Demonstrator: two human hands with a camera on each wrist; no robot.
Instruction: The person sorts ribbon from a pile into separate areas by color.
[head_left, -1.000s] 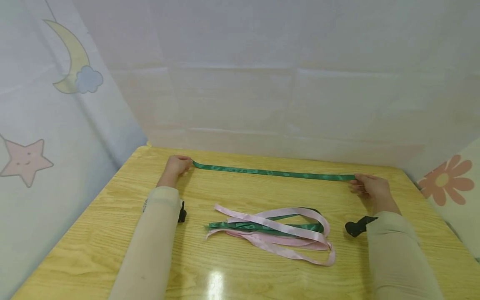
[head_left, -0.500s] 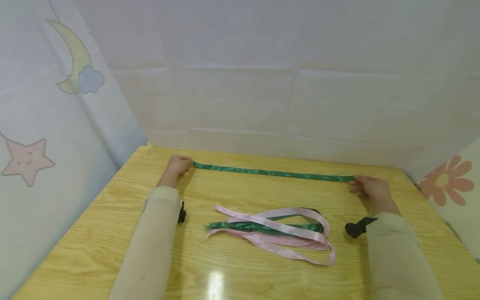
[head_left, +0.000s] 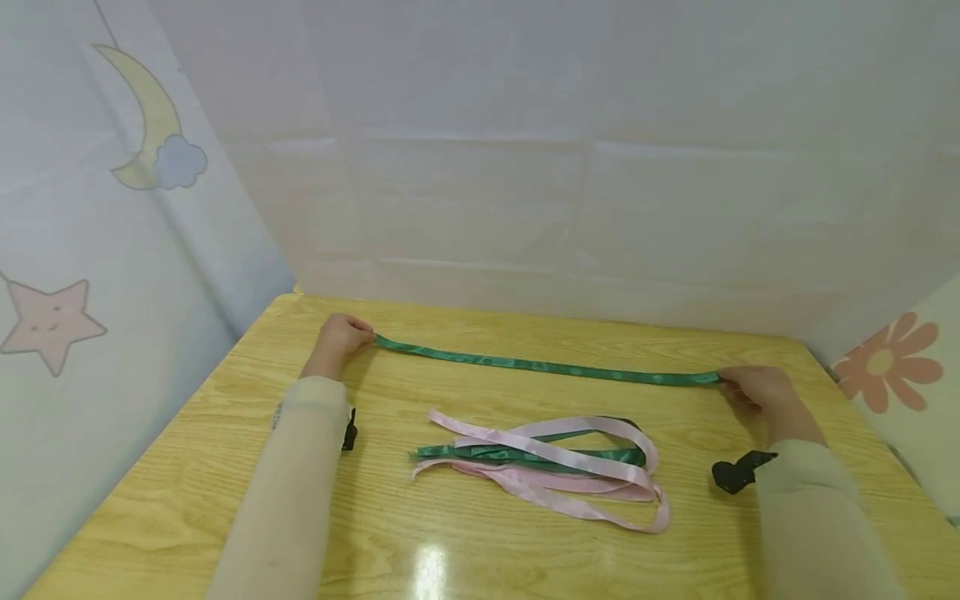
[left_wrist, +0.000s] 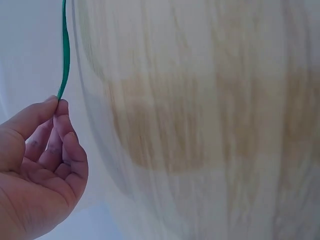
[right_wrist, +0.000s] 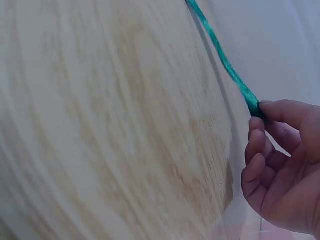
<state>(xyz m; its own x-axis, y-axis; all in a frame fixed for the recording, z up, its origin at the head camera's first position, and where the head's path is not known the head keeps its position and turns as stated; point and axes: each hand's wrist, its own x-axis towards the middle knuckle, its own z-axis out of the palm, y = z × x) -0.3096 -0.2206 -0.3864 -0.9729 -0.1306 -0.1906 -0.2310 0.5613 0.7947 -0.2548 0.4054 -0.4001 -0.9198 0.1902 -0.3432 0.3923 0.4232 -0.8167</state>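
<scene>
A narrow green satin ribbon (head_left: 547, 367) stretches across the far part of the table between both hands, sagging slightly. My left hand (head_left: 342, 340) pinches its left end between thumb and forefinger; in the left wrist view the ribbon (left_wrist: 66, 45) rises from those fingertips. At the other end, my right hand (head_left: 761, 392) pinches the ribbon, and the right wrist view shows that hand (right_wrist: 290, 165) with thumb and forefinger on the ribbon (right_wrist: 225, 60). Nearer me lies a loose bundle of pink ribbons (head_left: 570, 454) and green ribbons (head_left: 525, 455), looped at the right.
The wood-grain table (head_left: 187, 467) ends at a pale cloth backdrop (head_left: 480, 208) close behind the held ribbon. More cloth stands at both sides, printed with a moon, a star and a flower. A black wrist camera (head_left: 735, 473) hangs from the right sleeve.
Both hands have moved slightly apart and nearer to me, the right one more, carrying the held green ribbon with them. The bundle lies as before.
</scene>
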